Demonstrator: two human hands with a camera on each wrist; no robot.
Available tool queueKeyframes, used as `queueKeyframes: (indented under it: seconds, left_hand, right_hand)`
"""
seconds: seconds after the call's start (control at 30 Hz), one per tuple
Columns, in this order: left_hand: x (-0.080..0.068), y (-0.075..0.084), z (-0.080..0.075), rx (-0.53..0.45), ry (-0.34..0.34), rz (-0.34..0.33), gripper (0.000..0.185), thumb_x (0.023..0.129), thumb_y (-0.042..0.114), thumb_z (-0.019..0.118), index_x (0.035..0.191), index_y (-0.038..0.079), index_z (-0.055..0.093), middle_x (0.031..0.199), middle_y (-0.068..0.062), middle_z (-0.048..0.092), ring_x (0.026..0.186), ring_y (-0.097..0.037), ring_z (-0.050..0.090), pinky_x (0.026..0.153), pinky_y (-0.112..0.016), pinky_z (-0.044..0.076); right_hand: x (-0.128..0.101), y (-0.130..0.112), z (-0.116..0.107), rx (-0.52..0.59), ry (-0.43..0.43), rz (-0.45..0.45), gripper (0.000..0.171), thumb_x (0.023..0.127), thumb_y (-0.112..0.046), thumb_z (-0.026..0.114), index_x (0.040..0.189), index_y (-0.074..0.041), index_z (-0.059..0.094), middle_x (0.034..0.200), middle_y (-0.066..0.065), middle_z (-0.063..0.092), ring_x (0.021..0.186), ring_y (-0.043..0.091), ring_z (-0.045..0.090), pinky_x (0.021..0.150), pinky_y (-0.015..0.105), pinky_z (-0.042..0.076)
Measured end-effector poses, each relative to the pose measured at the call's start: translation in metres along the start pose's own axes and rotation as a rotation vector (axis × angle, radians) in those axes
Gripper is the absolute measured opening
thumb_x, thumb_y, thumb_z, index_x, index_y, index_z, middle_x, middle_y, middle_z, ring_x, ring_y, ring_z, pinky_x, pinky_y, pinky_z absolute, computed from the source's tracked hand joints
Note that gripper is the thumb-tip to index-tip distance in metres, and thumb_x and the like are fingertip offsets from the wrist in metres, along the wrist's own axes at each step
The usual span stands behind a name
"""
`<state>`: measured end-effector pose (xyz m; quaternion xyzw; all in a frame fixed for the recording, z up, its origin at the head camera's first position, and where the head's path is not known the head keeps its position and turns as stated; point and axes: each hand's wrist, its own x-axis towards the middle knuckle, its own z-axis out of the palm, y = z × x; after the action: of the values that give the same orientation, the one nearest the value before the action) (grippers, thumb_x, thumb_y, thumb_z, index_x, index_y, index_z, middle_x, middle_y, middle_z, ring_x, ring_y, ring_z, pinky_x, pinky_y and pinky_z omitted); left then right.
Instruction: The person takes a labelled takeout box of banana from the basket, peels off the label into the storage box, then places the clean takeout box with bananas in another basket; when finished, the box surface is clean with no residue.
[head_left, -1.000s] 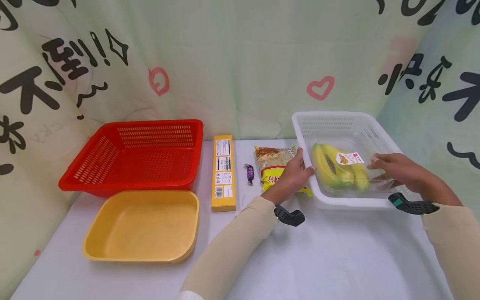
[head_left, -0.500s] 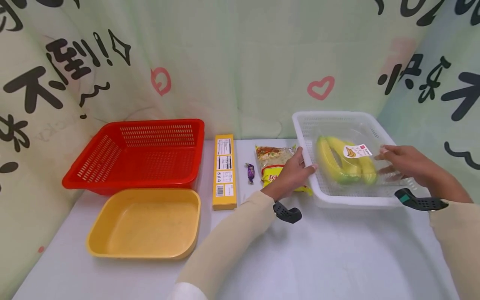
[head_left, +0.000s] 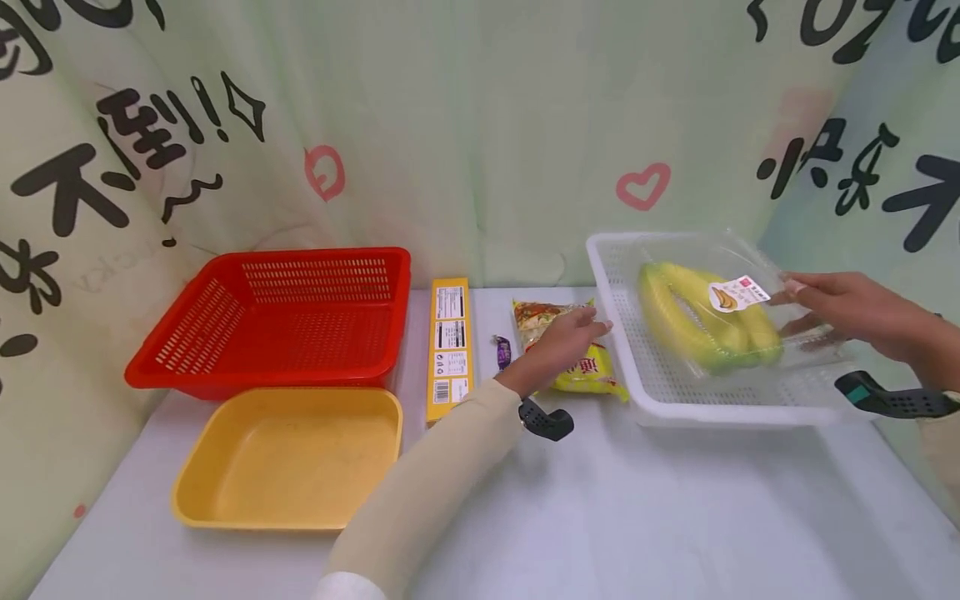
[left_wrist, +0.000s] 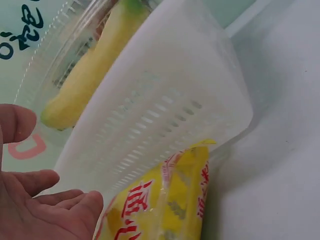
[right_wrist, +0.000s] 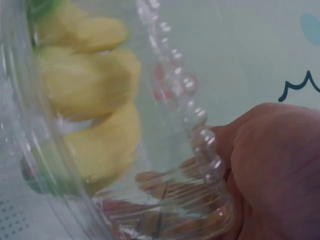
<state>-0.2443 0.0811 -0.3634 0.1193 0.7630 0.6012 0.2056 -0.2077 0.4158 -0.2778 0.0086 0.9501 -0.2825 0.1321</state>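
Head: one banana pack (head_left: 708,321), one candy (head_left: 503,353)

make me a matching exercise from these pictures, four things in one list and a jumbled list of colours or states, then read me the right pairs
Things:
1. banana pack
2. wrapped candy
3. slotted basket behind the yellow tray
4. food packet

Colours or states:
A. red
B. partly hidden behind the left hand in the head view
C. in the grip of the right hand
D. purple, beside the yellow carton

Pairs: 1-C, 2-D, 3-A, 4-B.
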Motion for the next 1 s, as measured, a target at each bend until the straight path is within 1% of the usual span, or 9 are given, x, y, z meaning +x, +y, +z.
queueKeyframes:
  seconds: [0.07, 0.17, 0.3, 0.4, 0.47, 0.63, 0.83, 0.9, 1.0]
  left_hand:
    - [0.001, 0.003, -0.007, -0.003, 0.003, 0.008, 0.057, 0.101, 0.046, 0.046, 0.15, 0.016, 0.04, 0.149, 0.003, 0.043, 0.135, -0.019, 0.041, 0.108, -0.039, 0.036]
    - [0.001, 0.01, -0.019, -0.044, -0.029, 0.007, 0.059, 0.102, 0.049, 0.039, 0.151, 0.016, 0.037, 0.152, 0.001, 0.039, 0.136, -0.019, 0.039, 0.108, -0.036, 0.036]
    - [-0.001, 0.017, -0.036, -0.187, -0.087, 0.02, 0.065, 0.102, 0.05, 0.037, 0.154, 0.012, 0.029, 0.155, -0.005, 0.033, 0.14, -0.021, 0.033, 0.11, -0.033, 0.033]
    - [-0.004, 0.021, -0.047, -0.272, -0.13, 0.044, 0.069, 0.103, 0.052, 0.035, 0.154, 0.007, 0.024, 0.155, -0.009, 0.032, 0.141, -0.022, 0.031, 0.111, -0.032, 0.032]
    - [-0.007, 0.023, -0.053, -0.305, -0.157, 0.053, 0.074, 0.101, 0.056, 0.033, 0.154, 0.005, 0.021, 0.156, -0.011, 0.031, 0.142, -0.024, 0.03, 0.111, -0.033, 0.031]
    - [-0.012, 0.028, -0.065, -0.326, -0.211, 0.067, 0.087, 0.096, 0.067, 0.029, 0.155, 0.005, 0.016, 0.157, -0.015, 0.027, 0.142, -0.029, 0.028, 0.111, -0.034, 0.031]
    - [-0.019, 0.032, -0.079, -0.36, -0.283, 0.105, 0.084, 0.097, 0.067, 0.028, 0.157, 0.011, 0.009, 0.157, -0.017, 0.025, 0.139, -0.033, 0.033, 0.109, -0.038, 0.035]
    - [-0.021, 0.033, -0.083, -0.361, -0.308, 0.111, 0.082, 0.097, 0.067, 0.026, 0.157, 0.014, 0.009, 0.156, -0.016, 0.026, 0.138, -0.034, 0.035, 0.108, -0.041, 0.037]
    - [-0.026, 0.033, -0.088, -0.342, -0.355, 0.109, 0.082, 0.096, 0.068, 0.025, 0.158, 0.018, 0.005, 0.158, -0.012, 0.022, 0.139, -0.034, 0.034, 0.107, -0.046, 0.037]
  right_hand:
    - [-0.002, -0.002, -0.004, 0.002, 0.012, -0.012, 0.076, 0.103, -0.052, 0.023, 0.151, 0.007, 0.015, 0.142, 0.042, 0.024, 0.109, 0.056, 0.052, 0.074, 0.049, 0.057]
    - [-0.004, -0.005, -0.008, 0.017, 0.019, -0.033, 0.074, 0.104, -0.051, 0.025, 0.152, 0.003, 0.014, 0.144, 0.039, 0.025, 0.108, 0.054, 0.053, 0.075, 0.048, 0.057]
    - [-0.006, -0.012, -0.008, 0.037, 0.022, -0.084, 0.071, 0.104, -0.049, 0.031, 0.154, -0.001, 0.015, 0.144, 0.036, 0.03, 0.108, 0.052, 0.056, 0.074, 0.048, 0.057]
    - [-0.009, -0.019, -0.007, 0.042, 0.02, -0.142, 0.066, 0.105, -0.043, 0.036, 0.154, -0.002, 0.018, 0.143, 0.035, 0.034, 0.107, 0.051, 0.057, 0.074, 0.047, 0.058]
    - [-0.012, -0.026, -0.005, 0.043, 0.013, -0.169, 0.062, 0.106, -0.038, 0.037, 0.154, -0.002, 0.021, 0.142, 0.034, 0.037, 0.106, 0.048, 0.059, 0.073, 0.045, 0.058]
    - [-0.015, -0.047, -0.001, 0.022, -0.002, -0.239, 0.056, 0.106, -0.029, 0.04, 0.153, -0.003, 0.025, 0.137, 0.03, 0.043, 0.1, 0.036, 0.064, 0.072, 0.042, 0.059]
    - [-0.015, -0.066, 0.002, 0.009, -0.046, -0.326, 0.052, 0.105, -0.024, 0.044, 0.151, -0.003, 0.031, 0.129, 0.024, 0.053, 0.094, 0.023, 0.065, 0.071, 0.039, 0.059]
    - [-0.016, -0.071, 0.004, 0.022, -0.076, -0.363, 0.051, 0.105, -0.021, 0.044, 0.151, -0.003, 0.031, 0.127, 0.023, 0.054, 0.093, 0.021, 0.066, 0.071, 0.038, 0.059]
    - [-0.016, -0.077, 0.007, 0.034, -0.103, -0.399, 0.05, 0.105, -0.02, 0.044, 0.152, -0.005, 0.032, 0.126, 0.021, 0.054, 0.093, 0.018, 0.066, 0.071, 0.037, 0.059]
